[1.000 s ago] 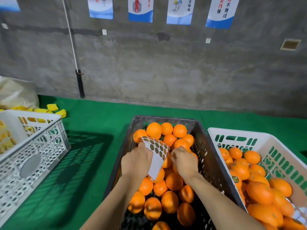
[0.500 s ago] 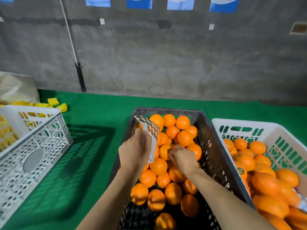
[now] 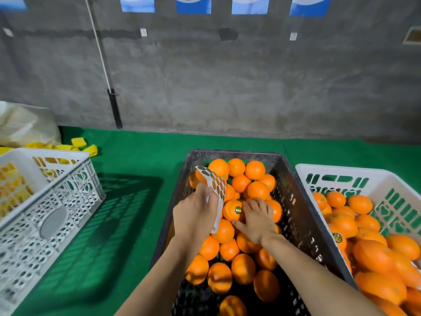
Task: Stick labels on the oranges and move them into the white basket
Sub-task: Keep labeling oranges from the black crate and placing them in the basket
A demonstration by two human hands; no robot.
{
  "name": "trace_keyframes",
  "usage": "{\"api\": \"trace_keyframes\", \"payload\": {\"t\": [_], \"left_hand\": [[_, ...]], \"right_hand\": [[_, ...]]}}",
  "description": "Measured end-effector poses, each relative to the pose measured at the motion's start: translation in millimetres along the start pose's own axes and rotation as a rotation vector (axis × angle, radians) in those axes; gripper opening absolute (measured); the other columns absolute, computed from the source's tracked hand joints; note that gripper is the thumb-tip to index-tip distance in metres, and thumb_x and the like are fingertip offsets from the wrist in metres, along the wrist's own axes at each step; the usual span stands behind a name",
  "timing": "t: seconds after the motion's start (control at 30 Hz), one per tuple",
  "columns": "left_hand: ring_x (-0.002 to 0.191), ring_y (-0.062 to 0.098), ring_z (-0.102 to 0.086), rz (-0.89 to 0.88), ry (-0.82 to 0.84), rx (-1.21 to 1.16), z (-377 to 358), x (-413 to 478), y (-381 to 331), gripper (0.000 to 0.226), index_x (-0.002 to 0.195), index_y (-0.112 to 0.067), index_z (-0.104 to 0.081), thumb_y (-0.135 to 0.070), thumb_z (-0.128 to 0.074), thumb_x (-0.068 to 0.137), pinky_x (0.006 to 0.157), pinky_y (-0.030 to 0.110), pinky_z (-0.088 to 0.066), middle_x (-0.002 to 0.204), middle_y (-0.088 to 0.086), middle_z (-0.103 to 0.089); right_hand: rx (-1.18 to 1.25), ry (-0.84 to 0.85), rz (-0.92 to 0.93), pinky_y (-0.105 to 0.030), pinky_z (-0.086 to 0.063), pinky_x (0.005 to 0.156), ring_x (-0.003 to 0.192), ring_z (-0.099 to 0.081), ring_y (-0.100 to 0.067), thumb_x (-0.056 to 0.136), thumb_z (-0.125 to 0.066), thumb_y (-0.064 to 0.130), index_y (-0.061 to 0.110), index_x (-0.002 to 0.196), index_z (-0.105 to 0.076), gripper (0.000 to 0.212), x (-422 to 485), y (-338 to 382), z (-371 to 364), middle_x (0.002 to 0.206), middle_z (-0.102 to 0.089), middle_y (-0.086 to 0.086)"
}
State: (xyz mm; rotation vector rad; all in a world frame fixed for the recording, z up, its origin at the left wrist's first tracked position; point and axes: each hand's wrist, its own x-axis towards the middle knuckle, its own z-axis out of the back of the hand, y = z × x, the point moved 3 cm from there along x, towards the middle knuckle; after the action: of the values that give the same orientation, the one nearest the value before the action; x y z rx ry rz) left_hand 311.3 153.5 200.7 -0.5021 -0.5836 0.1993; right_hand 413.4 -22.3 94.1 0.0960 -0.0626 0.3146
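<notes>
Head view: black crate (image 3: 293,201) taken as landmark, filled with oranges. Inside it, left hand (image 3: 196,213) was clenched round a curled sticker sheet (image 3: 215,185), rows of round dark-gold labels seen on it, print too small to be read. Right hand (image 3: 257,220) was laid with relaxed, spread fingers on a labelled orange (image 3: 232,209), a shiny round sticker (image 3: 238,210) shown on its top, wording not legible. Right of the crate, white basket (image 3: 341,173) was partly filled with oranges, one sticker visible. Left of the crate, another white crate (image 3: 57,201) was seen on the green mat (image 3: 136,156). Blue-white posters (image 3: 193,4) behind the crate were cut off, unreadable.
</notes>
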Motion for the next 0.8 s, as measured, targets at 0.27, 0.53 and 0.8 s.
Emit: {"api": "trace_keyframes", "payload": {"t": [0.27, 0.53, 0.8], "left_hand": [[0.038, 0.015, -0.028, -0.099, 0.014, 0.025, -2, -5, -5, 0.028, 0.079, -0.022, -0.036, -0.025, -0.055, 0.099, 0.042, 0.018, -0.011, 0.05, -0.01, -0.027], [0.052, 0.028, -0.056, -0.068, -0.012, -0.111, -8, -9, 1, 0.029, 0.086, -0.026, -0.037, -0.048, -0.024, 0.101, 0.045, 0.034, -0.042, 0.057, -0.007, -0.04], [0.053, 0.029, -0.059, -0.098, -0.022, -0.091, -11, -9, 0, 0.041, 0.085, -0.025, -0.038, -0.053, -0.012, 0.097, 0.052, 0.038, -0.051, 0.06, -0.003, -0.051]], "right_hand": [[0.05, 0.047, -0.036, -0.049, -0.017, 0.114, 0.142, -0.018, -0.029, 0.085, -0.049, 0.073, 0.025, 0.143, -0.044, 0.075, 10, 5, 2, 0.146, -0.044, 0.003], [0.369, -0.041, -0.06, -0.038, -0.046, 0.089, 0.115, -0.056, -0.02, 0.074, -0.07, 0.063, 0.03, 0.116, -0.06, 0.054, 1, 3, 23, 0.119, -0.064, 0.006], [1.373, -0.175, -0.496, -0.032, -0.051, 0.067, 0.08, -0.065, -0.02, 0.071, -0.076, 0.062, 0.021, 0.084, -0.057, 0.047, -20, -19, 83, 0.073, -0.064, 0.007]]}}
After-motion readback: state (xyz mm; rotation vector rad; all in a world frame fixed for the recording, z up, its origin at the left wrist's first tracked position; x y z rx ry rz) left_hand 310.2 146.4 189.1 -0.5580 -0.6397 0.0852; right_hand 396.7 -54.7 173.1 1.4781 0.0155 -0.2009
